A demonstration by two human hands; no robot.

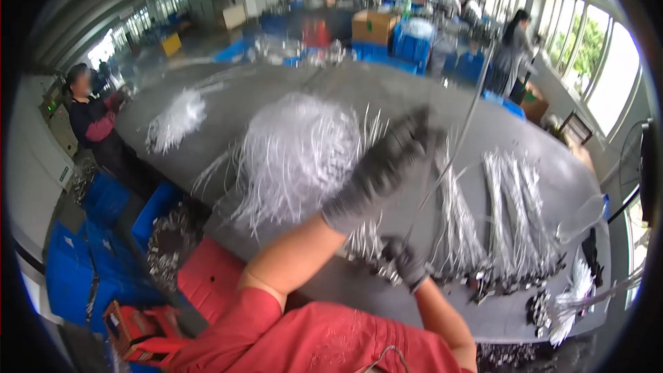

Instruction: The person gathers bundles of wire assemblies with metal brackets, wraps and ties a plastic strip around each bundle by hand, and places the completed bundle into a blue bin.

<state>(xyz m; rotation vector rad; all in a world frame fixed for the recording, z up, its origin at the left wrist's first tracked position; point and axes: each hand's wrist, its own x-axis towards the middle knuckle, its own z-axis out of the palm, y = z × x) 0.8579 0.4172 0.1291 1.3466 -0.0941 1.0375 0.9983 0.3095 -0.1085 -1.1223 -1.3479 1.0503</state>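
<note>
My left hand [394, 162], in a dark grey glove, reaches across the table [228, 112] and is blurred. Its fingers look curled, and whatever they hold is hidden. Nearer my body, my right hand [407, 262] wears a similar glove and is closed around the lower end of a thin grey strand [435, 184]. That strand slants upward to the right, past my left hand. Left of my left hand lies a big heap of whitish translucent strands [297, 148]. Just left of my right hand are strand ends with small metallic and dark pieces [380, 266].
Strand bundles [514, 214] with dark ends lie at right; a smaller pile [178, 121] lies at far left. Blue bins [86, 262] and a red stool [148, 335] stand at lower left. One person [93, 117] stands left, another [511, 52] near the windows. A cardboard box [373, 27] stands behind.
</note>
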